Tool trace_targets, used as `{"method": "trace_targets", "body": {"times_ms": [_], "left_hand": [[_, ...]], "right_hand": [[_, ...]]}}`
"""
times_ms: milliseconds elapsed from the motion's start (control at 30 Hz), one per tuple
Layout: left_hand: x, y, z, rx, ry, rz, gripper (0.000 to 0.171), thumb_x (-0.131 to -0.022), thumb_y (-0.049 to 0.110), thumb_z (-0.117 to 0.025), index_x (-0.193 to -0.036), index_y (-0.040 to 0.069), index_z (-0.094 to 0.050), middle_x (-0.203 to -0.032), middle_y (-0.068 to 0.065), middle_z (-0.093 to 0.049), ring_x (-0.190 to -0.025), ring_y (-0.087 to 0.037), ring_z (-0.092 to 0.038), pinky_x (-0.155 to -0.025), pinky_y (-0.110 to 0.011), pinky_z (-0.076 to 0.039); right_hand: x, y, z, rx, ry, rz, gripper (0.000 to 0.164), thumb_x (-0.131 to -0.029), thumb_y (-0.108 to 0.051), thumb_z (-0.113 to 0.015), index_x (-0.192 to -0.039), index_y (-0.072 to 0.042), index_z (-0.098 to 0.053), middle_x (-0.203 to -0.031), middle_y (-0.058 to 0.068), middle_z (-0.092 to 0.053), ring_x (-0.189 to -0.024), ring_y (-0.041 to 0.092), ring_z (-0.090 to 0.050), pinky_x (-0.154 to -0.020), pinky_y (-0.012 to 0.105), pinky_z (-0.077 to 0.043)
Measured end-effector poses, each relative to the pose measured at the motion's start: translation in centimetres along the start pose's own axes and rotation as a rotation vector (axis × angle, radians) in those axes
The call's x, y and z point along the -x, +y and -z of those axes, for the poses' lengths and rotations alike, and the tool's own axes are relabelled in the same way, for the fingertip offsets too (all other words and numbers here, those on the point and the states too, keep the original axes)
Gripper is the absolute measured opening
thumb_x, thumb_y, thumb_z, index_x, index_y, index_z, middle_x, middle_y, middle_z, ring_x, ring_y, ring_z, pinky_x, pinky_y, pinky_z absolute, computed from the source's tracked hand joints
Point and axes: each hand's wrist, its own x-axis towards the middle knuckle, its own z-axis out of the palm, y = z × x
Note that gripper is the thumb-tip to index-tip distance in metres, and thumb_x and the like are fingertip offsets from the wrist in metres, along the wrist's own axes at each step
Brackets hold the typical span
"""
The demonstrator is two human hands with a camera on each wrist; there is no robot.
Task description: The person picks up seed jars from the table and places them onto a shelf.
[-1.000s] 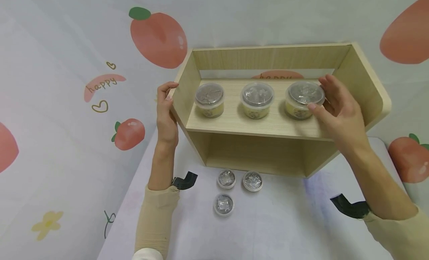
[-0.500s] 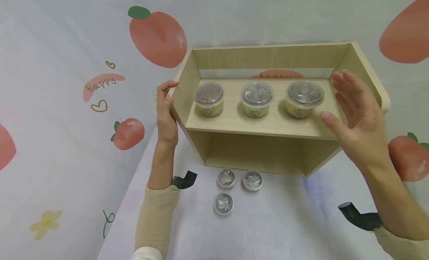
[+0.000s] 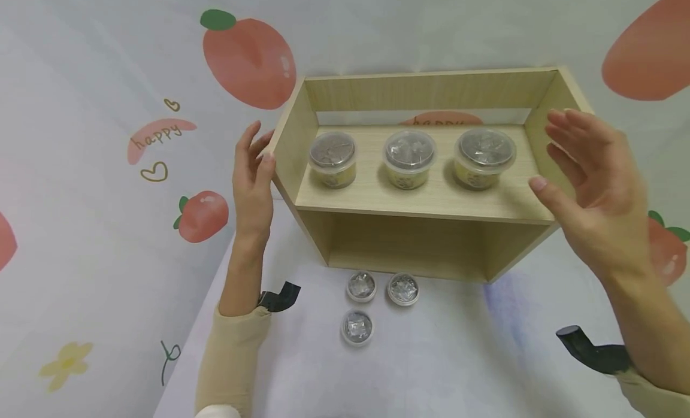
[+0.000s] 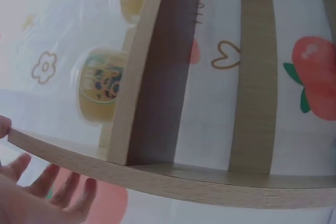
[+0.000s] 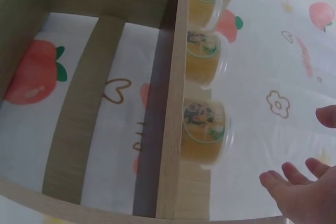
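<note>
A two-tier wooden shelf [image 3: 426, 214] stands against the patterned backdrop. Along its upper board sit three lidded plastic tubs, one at left [image 3: 333, 160], one in the middle [image 3: 408, 160] and one at right [image 3: 482, 160], with yellow labels. My left hand [image 3: 252, 181] is at the outside of the left panel, its thumb tip at the panel's front edge and the other fingers loosely spread. My right hand [image 3: 598, 190] hovers in front of the right panel, thumb and fingers apart, holding nothing. A gap shows between it and the right tub.
Three small round lidded tubs lie on the white tabletop [image 3: 431, 358] before the shelf: one near its front [image 3: 361, 286], one beside that [image 3: 403, 289] and one nearer me [image 3: 357, 328]. Black curved pieces stick out at my left cuff [image 3: 281, 297] and right cuff [image 3: 595, 351].
My right hand has let go of the right tub and moved away to the right. My left hand has loosened from the left panel, its fingers lifting off and shifting slightly left.
</note>
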Motion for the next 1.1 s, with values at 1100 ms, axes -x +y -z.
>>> {"method": "trace_targets", "body": {"times_ms": [1100], "left_hand": [[3.7,-1.1,0.4,-0.085,0.150,-0.453,0.025,-0.085,0.005,-0.059,-0.099,-0.016,-0.061,-0.090,-0.019,-0.067,-0.080,-0.020,-0.064,-0.074,-0.028,-0.049]], "right_hand": [[-0.8,-0.6,5.2,0.292,0.170,0.132,0.039,-0.086,0.016,-0.055,-0.125,0.014,-0.055,-0.125,0.025,-0.059,-0.119,0.033,-0.055,-0.097,0.025,-0.048]]}}
